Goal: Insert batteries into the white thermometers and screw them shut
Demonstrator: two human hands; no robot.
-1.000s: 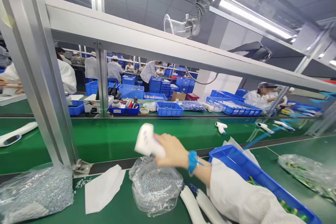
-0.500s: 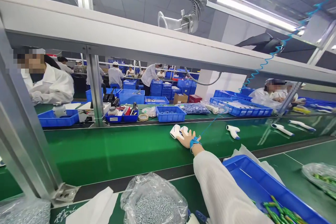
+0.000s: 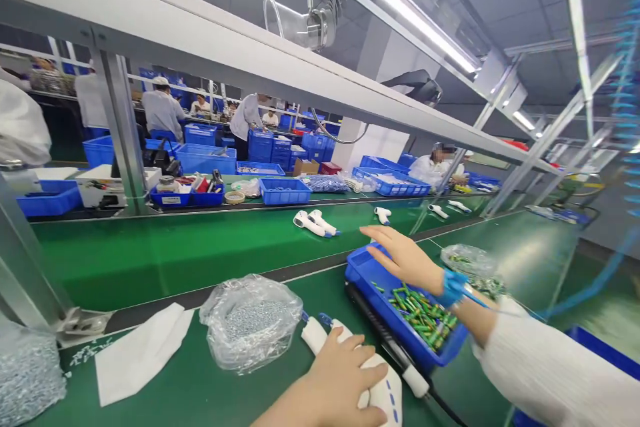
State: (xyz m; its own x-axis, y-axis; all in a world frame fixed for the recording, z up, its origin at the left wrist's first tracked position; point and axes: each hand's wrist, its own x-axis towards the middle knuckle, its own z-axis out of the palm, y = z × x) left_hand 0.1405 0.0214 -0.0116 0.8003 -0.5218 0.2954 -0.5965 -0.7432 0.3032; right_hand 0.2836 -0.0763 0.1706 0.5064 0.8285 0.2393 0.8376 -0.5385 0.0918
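My left hand lies palm down at the bottom centre, fingers curved over a white pistol-shaped thermometer. A second white thermometer lies against it, partly under the hand; both have blue tips. Above a blue tray hangs my right hand, empty, fingers stretched out and a blue wrist strap behind it. Green battery-like cylinders fill part of that tray. Beyond, two more white thermometers rest side by side on the green conveyor belt.
A clear plastic bag of small metal pieces stands left of my left hand, near white paper. A black bar-shaped tool with a cable lies along the tray. A metal post rises at left. Co-workers sit across the belt.
My right hand has left the two thermometers on the belt and drawn back over the tray. My left hand has come into view on the near thermometers. The view has turned right and down.
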